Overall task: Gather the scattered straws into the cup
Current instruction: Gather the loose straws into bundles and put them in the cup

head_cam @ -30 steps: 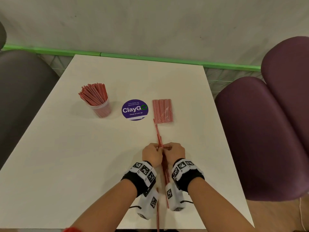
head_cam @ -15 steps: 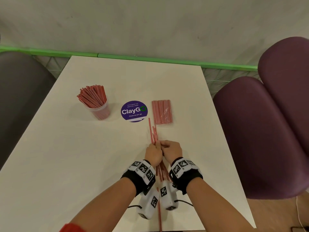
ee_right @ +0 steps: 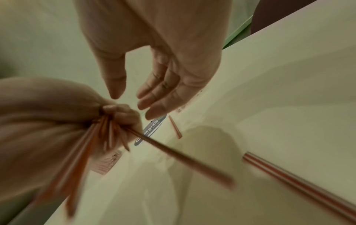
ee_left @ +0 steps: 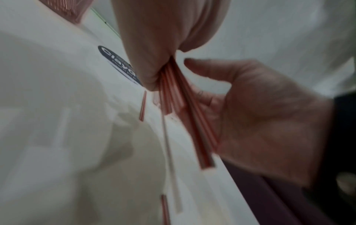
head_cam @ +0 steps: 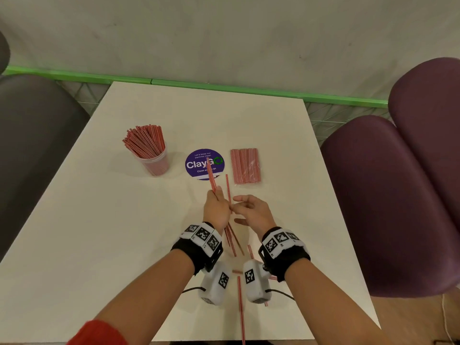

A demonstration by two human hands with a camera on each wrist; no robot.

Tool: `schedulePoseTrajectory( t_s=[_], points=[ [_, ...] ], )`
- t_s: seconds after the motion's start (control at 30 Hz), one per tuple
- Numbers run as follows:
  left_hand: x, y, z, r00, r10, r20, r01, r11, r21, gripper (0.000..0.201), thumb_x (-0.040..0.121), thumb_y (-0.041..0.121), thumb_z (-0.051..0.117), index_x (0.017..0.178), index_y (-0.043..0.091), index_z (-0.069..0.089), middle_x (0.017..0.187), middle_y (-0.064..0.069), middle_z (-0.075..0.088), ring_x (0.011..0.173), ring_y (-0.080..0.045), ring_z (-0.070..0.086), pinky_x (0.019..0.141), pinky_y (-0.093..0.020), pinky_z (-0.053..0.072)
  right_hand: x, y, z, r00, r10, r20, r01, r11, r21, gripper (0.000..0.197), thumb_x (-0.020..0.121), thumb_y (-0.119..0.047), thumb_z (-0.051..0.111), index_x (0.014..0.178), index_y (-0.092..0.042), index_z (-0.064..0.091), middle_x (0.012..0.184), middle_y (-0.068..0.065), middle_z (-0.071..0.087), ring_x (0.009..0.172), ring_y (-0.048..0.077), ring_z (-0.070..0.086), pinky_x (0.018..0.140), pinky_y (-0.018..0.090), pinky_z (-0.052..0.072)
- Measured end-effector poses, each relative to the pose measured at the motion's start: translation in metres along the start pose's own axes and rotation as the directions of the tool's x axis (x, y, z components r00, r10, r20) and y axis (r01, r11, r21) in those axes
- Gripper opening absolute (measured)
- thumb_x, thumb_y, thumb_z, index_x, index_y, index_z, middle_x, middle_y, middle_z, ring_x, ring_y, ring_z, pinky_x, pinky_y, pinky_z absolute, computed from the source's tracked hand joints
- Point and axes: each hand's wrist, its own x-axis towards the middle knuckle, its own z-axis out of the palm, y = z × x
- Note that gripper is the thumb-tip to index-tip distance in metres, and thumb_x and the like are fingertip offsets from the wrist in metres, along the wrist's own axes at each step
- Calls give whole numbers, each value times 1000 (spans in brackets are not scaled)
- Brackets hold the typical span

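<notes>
My left hand point(head_cam: 216, 207) grips a bundle of red-and-white striped straws point(head_cam: 211, 179) in its fist above the table's middle; the bundle sticks out both ends of the fist point(ee_left: 194, 134). Just to its right, my right hand point(head_cam: 251, 210) is open with relaxed fingers point(ee_right: 154, 97), holding nothing. A clear plastic cup point(head_cam: 157, 163) at the back left is packed with straws. Loose straws lie on the table: one by my left hand point(head_cam: 227, 188), a long one between my wrists point(head_cam: 240, 303), and short bits near my right wrist point(head_cam: 250, 251).
A purple round sticker point(head_cam: 199, 163) marks the white table point(head_cam: 99, 232), with a flat clear packet of straws point(head_cam: 245, 166) to its right. Purple seats point(head_cam: 388, 200) stand at the right, a dark seat point(head_cam: 32, 145) at the left, a wall behind.
Both hands held the bundle together low on the table; now my right hand has let go and opened, and my left hand has lifted the bundle forward towards the sticker.
</notes>
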Motion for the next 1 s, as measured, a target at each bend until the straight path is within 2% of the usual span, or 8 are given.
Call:
schedulePoseTrajectory(
  t_s=[0.07,0.17,0.3,0.43,0.63,0.73,0.83,1.0],
  points=[
    [3,9,-5,999,0,-46,-7,988,-154,33,101,37,23,80,16,38,63,-2,41,57,-19,44,56,-30,43,-1,1,1,999,47,-12,-47,999,-2,15,90,-20,60,102,-11,61,89,3,63,79,11,59,74,27,54],
    [8,21,-13,991,18,-135,-54,962,-267,33,102,33,25,76,17,34,60,0,33,50,-12,32,44,-20,36,-2,1,6,984,175,31,-173,983,-68,38,96,-43,44,107,-11,60,95,5,65,84,18,61,73,27,54],
    [13,26,-19,968,92,-234,-157,948,-278,27,102,32,27,81,17,35,63,3,37,47,-11,35,46,-23,36,-7,-6,24,932,321,169,-335,940,62,56,97,-53,26,94,-8,60,77,11,64,61,19,60,59,28,54],
    [11,27,-22,973,125,-192,-177,942,-284,21,102,31,29,85,21,37,67,2,47,38,-1,39,44,-20,38,-8,-13,37,936,311,162,-336,928,161,52,98,-50,28,77,-9,51,58,6,49,31,7,37,28,14,22],
    [4,22,-26,983,153,-102,-168,972,-164,16,102,29,29,108,18,38,81,3,59,40,-4,42,45,-20,42,-7,-19,49,945,278,174,-304,942,142,49,99,-48,27,73,-11,46,44,1,46,28,6,31,28,12,18],
    [3,21,-28,997,73,-16,-75,971,-228,18,102,28,32,107,14,40,66,3,44,45,-6,37,43,-17,38,-9,-16,43,967,238,89,-222,962,-161,56,98,-51,19,76,-12,53,58,4,53,39,11,44,36,17,29],
    [5,15,-33,999,45,30,-38,980,-196,17,101,27,32,102,13,42,65,3,35,50,-9,31,43,-17,34,-10,-5,20,989,150,-9,-126,801,-586,52,97,-51,27,86,-10,58,72,4,60,60,18,55,56,26,44],
    [-2,-7,-40,986,67,150,-67,998,-7,18,101,24,30,107,14,44,68,2,36,53,-11,33,49,-22,35,-19,17,-20,965,224,-134,-221,430,-875,41,75,-43,70,91,-6,63,85,8,68,80,25,67,74,30,55]
  ],
)
